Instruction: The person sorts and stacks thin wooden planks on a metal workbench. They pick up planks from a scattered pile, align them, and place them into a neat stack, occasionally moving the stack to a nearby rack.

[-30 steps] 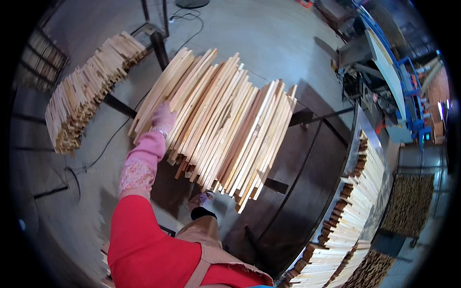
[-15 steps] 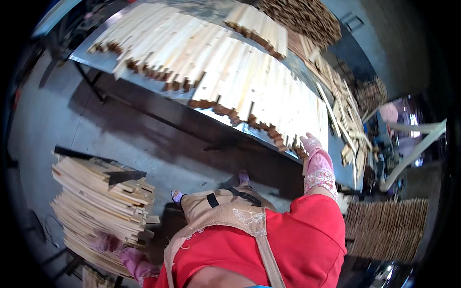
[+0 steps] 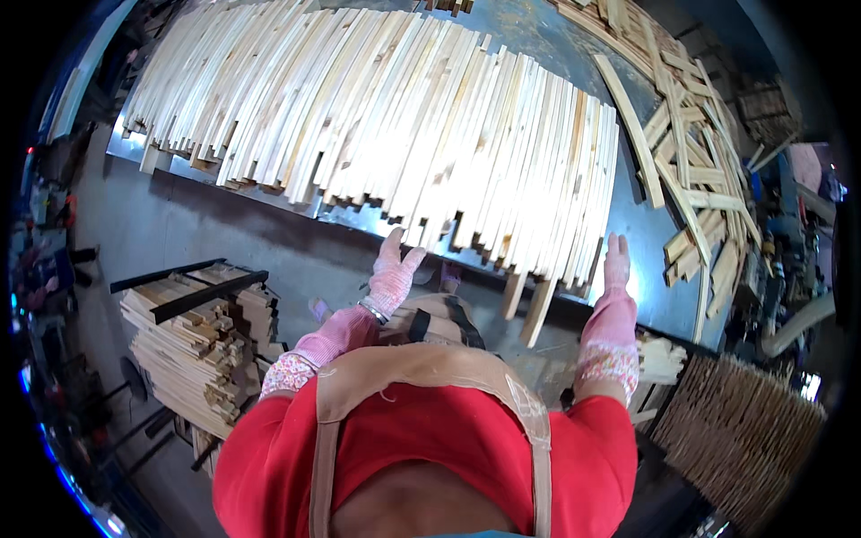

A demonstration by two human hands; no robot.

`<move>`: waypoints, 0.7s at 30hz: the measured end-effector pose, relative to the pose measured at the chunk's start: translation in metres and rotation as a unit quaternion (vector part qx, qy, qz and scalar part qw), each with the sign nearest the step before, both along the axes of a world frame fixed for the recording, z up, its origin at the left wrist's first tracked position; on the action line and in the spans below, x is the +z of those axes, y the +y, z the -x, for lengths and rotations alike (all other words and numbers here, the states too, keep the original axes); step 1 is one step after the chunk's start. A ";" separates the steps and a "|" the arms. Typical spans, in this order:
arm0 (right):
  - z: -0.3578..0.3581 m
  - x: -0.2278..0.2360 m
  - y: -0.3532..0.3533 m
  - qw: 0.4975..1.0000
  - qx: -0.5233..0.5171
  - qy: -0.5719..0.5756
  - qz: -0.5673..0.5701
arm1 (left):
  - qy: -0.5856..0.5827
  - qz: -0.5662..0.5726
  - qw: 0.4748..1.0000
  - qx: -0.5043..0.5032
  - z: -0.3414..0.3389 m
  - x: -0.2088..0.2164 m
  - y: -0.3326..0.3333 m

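A long row of pale wooden strips [image 3: 386, 117] lies side by side on the metal-topped table [image 3: 646, 242], front ends uneven. Two strips [image 3: 537, 314] jut past the table's front edge. My left hand [image 3: 393, 280], in a pink glove, has its fingers spread close to the strips' front ends; I cannot tell whether it touches them. Beside the row's right end, my right hand [image 3: 617, 264], gloved likewise, points away from me with fingers stretched out. Neither hand holds anything.
Loose strips lie in a jumbled heap [image 3: 704, 188] at the table's right. A stack of boards [image 3: 188, 350] with black bars on top stands at lower left. Many bundled sticks [image 3: 735, 430] stand at lower right. The table's front edge runs before me.
My left hand has come up from the board stack at the lower left to the table's front edge. My right hand has shifted to the row's right end. The view has turned and moved closer.
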State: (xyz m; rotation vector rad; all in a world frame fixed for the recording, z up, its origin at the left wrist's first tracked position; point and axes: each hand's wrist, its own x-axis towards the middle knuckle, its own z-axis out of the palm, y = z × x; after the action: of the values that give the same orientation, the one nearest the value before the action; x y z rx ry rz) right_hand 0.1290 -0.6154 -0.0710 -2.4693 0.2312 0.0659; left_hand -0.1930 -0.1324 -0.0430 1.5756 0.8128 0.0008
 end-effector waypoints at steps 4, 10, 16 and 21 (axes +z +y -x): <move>-0.026 0.005 0.022 0.928 -0.052 0.152 -0.337 | 0.071 -0.174 0.982 0.019 -0.016 0.020 -0.053; -0.100 0.005 -0.035 0.942 -0.045 0.225 -0.246 | 0.202 -0.113 0.934 -0.270 -0.094 0.055 -0.056; -0.126 0.021 0.043 0.881 -0.006 0.144 -0.450 | -0.144 0.002 0.988 0.050 -0.204 -0.045 -0.037; -0.103 0.082 0.063 0.742 -0.080 0.331 -0.578 | -0.108 0.269 0.954 0.072 -0.218 -0.031 -0.024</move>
State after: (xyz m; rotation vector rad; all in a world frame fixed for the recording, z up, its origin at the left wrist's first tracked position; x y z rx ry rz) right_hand 0.2316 -0.5519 0.0111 -1.0801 0.5093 0.7749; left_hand 0.0254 -0.1562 -0.0739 0.9798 0.6794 0.0518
